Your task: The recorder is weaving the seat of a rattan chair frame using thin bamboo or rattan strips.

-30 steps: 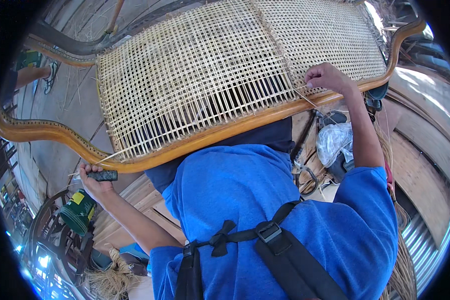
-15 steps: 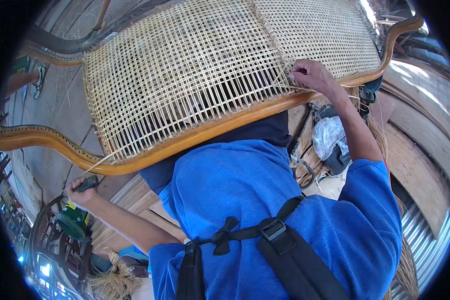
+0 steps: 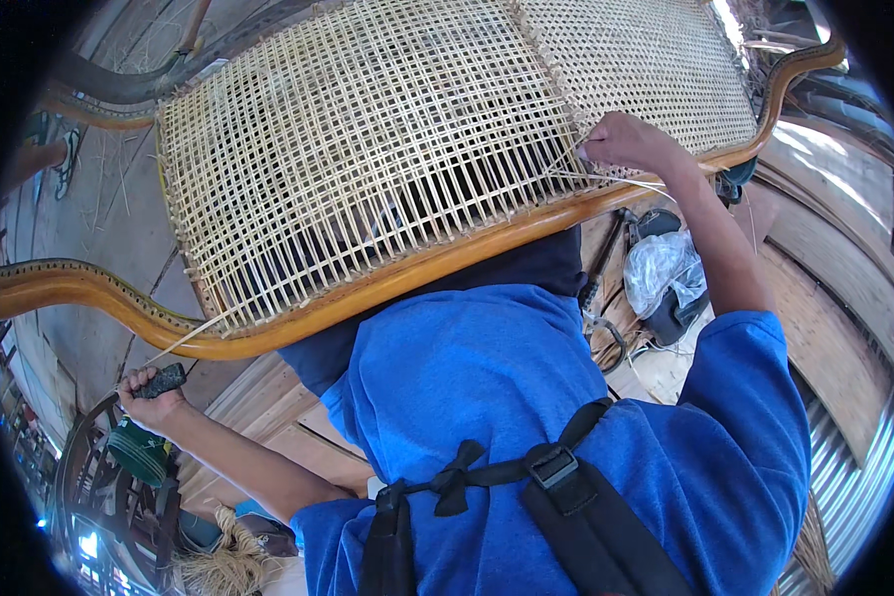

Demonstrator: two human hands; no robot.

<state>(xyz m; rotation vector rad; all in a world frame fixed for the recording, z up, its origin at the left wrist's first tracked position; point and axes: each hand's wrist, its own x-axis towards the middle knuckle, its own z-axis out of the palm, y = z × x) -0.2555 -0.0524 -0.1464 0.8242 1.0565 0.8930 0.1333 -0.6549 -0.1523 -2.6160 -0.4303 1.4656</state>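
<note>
Across my lap lies a curved wooden furniture frame [image 3: 407, 260] with a woven cane panel [image 3: 358, 109]. Along its near edge the weave is looser, with the upright strands showing wide gaps. My left hand [image 3: 151, 399], out past the frame's left end, is closed around a dark, blocky piece [image 3: 161, 380]. A pale cane strip [image 3: 191, 336] runs taut from the panel's near left corner to that hand. My right hand [image 3: 634, 145] is closed at the panel's near edge, by the middle seam. Loose strands lie beneath its fingertips; what they pinch is hidden.
To the right on the floor sit a clear plastic bag [image 3: 656, 268], a dark container and scissors [image 3: 606, 338]. A green container [image 3: 137, 452] and a bundle of fibres [image 3: 223, 566] are at lower left. Another person's foot [image 3: 67, 164] shows at far left.
My left hand has moved slightly left and down, with the strip still running to it. My right hand has turned over somewhat, its knuckles now more on top. The view has shifted a little.
</note>
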